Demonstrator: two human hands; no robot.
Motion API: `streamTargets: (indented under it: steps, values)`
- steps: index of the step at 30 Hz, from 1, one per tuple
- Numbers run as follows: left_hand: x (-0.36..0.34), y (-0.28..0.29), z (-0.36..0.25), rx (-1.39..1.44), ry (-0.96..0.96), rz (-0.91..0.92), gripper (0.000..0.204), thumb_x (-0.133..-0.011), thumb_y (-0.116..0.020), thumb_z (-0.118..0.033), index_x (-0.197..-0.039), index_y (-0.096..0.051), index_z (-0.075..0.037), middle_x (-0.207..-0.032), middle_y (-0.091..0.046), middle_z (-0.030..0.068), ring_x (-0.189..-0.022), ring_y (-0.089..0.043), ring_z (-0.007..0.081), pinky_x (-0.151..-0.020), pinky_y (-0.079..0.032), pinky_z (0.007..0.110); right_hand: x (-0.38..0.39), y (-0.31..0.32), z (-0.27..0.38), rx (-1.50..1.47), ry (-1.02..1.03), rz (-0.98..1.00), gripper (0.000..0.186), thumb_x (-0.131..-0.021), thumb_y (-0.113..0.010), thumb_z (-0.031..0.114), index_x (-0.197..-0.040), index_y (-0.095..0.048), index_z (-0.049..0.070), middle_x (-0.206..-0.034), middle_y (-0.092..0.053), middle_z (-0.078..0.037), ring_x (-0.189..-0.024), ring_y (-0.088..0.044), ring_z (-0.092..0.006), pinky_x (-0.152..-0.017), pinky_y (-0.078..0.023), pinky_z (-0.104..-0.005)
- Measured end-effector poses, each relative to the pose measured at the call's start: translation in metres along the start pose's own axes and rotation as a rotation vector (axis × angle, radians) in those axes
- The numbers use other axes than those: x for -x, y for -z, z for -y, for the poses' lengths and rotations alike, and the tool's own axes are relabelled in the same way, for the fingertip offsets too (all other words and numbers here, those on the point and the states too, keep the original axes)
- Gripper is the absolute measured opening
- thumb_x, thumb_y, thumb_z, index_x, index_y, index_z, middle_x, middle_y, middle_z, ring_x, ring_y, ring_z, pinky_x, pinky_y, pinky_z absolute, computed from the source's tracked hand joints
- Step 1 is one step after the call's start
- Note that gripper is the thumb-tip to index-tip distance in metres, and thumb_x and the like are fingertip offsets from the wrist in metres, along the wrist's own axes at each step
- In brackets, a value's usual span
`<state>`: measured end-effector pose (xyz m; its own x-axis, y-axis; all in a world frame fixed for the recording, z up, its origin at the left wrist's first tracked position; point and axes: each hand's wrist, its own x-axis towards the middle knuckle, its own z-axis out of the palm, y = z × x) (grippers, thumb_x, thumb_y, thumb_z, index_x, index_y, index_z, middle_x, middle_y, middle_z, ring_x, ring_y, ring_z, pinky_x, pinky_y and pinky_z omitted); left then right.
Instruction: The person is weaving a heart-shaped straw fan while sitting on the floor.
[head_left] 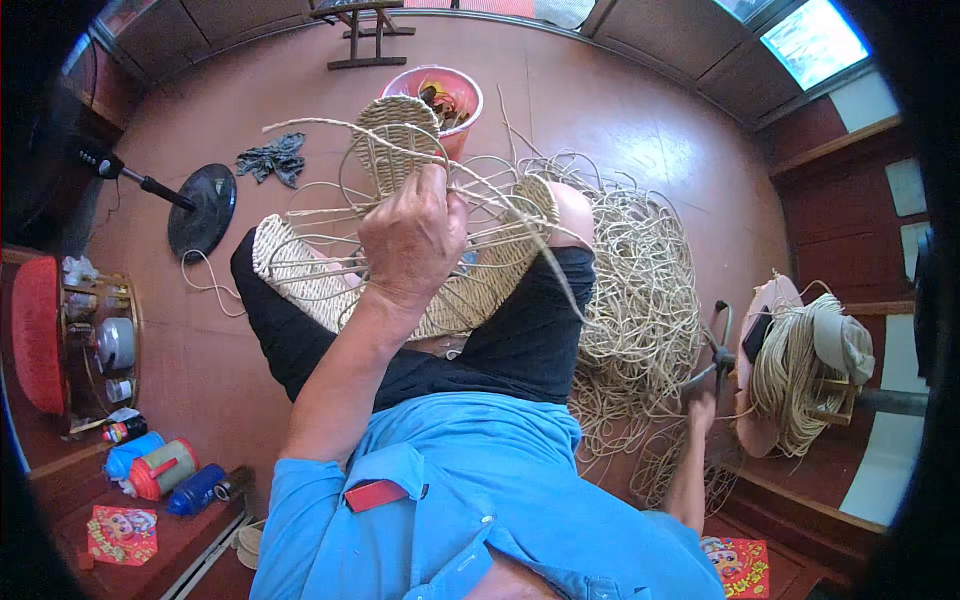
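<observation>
My left hand [415, 235] is closed on pale twisted cords [350, 127] at a woven piece [310, 295] across my knees. The piece has curved woven bands, open loops of cord and an upright rounded panel [395, 130] at the back. My right hand [700, 415] is down at my right side, fingers closed beside a dark metal fitting [720, 355] near a cord spool; what it holds is too small to make out. A large tangled heap of cord [640, 280] lies between that hand and my right leg.
A pink basin [455, 95], dark cloth [270, 155] and wooden stool [360, 35] are ahead. A fan base [200, 210], small rack [100, 340] and flasks [160, 465] are on the left. The spool of coiled cord [790, 380] stands at the right by wooden steps.
</observation>
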<state>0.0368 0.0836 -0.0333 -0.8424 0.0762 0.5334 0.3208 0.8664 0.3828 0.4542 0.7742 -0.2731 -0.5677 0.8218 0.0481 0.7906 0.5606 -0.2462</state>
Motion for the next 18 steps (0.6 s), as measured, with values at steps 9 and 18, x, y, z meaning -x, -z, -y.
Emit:
streamTargets:
  steps: [9, 18]
  values:
    - [0.002, 0.008, 0.007, 0.053, -0.095, 0.025, 0.011, -0.105, -0.065, -0.019, -0.108, -0.068, -0.009, -0.09, -0.076, 0.0157, -0.084, -0.077, 0.0381, -0.073, -0.059, 0.049, 0.16, 0.11, 0.523, -0.647, 0.903, 0.136, 0.03, -0.107, -0.072, 0.018, -0.134, -0.074, 0.007, -0.126, -0.077, -0.011, -0.117, -0.072, -0.0291, -0.106, -0.052, -0.0422]
    - [0.003, 0.013, 0.006, 0.049, -0.07, 0.049, 0.01, -0.106, -0.066, -0.018, -0.111, -0.069, -0.01, -0.095, -0.078, 0.0152, -0.088, -0.078, 0.0384, -0.073, -0.059, 0.049, 0.178, 0.097, 0.665, -0.556, 1.308, -0.115, 0.027, -0.102, -0.069, 0.023, -0.127, -0.07, 0.012, -0.126, -0.072, -0.011, -0.125, -0.066, -0.0327, -0.107, -0.047, -0.0496]
